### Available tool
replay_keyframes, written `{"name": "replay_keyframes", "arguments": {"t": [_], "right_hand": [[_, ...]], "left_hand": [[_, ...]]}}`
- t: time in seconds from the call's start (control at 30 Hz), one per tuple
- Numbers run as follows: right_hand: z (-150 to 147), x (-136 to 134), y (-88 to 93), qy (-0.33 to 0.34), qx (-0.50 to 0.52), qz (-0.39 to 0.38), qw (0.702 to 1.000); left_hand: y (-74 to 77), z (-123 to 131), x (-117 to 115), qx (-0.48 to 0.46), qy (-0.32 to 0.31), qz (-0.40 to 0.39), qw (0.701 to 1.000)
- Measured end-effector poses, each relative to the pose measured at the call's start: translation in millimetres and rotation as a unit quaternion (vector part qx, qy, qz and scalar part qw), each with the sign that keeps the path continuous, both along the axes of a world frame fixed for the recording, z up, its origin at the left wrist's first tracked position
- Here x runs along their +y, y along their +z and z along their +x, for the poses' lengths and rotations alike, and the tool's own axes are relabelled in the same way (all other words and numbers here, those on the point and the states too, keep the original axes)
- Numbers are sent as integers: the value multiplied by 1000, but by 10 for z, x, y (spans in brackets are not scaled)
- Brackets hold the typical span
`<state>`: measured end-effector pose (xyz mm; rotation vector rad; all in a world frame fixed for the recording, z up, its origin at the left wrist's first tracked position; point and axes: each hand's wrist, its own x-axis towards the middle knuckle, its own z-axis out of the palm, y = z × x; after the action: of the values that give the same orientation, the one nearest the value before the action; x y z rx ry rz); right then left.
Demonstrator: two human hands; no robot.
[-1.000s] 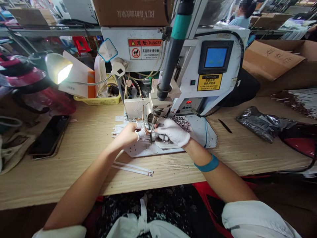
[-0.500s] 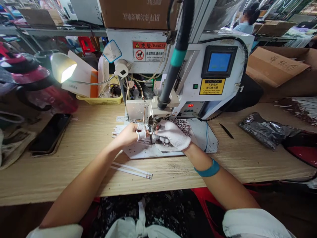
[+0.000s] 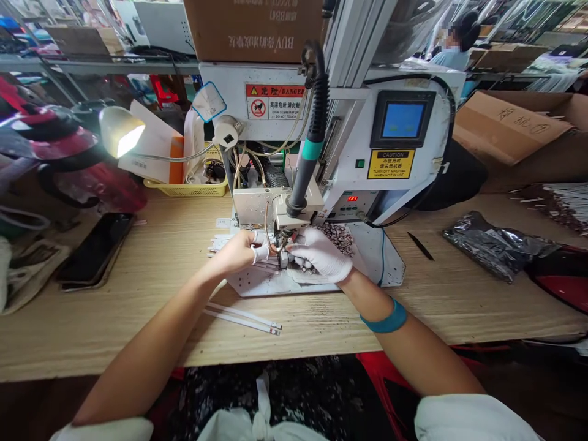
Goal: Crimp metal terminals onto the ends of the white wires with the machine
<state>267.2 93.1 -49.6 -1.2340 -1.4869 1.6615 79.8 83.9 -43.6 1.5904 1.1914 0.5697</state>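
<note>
My left hand (image 3: pixel 243 250), with white covers on its fingertips, is closed at the left of the soldering machine's tip (image 3: pixel 285 236); what its fingers pinch is hidden. On the other side of the tip, my right hand (image 3: pixel 324 254) in a white glove is closed, its fingers at the small metal fixture (image 3: pixel 285 258). I cannot make out what is between them. Several white strips (image 3: pixel 220 244) lie under and beside my left hand. A heap of small brown-and-white parts (image 3: pixel 339 237) lies on the white base plate (image 3: pixel 372 251) behind my right hand.
Two white strips (image 3: pixel 245 317) lie near the table's front edge. A phone (image 3: pixel 96 248) and a lit lamp (image 3: pixel 122 131) are on the left. To the right are a black pointed tool (image 3: pixel 420 245), a silvery plastic bag (image 3: pixel 498 242) and a cardboard box (image 3: pixel 514 128).
The machine's soldering head, with its black cable and teal-banded handle, has shifted down and slightly left. Both hands stay almost in place at the fixture.
</note>
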Motion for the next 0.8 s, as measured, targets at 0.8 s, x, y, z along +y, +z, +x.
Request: {"name": "replay_keyframes", "arguments": {"t": [0.8], "right_hand": [[390,-14,212,121,-184,16,975]], "left_hand": [[-384,-160,-1137,151,8,259,954]]}}
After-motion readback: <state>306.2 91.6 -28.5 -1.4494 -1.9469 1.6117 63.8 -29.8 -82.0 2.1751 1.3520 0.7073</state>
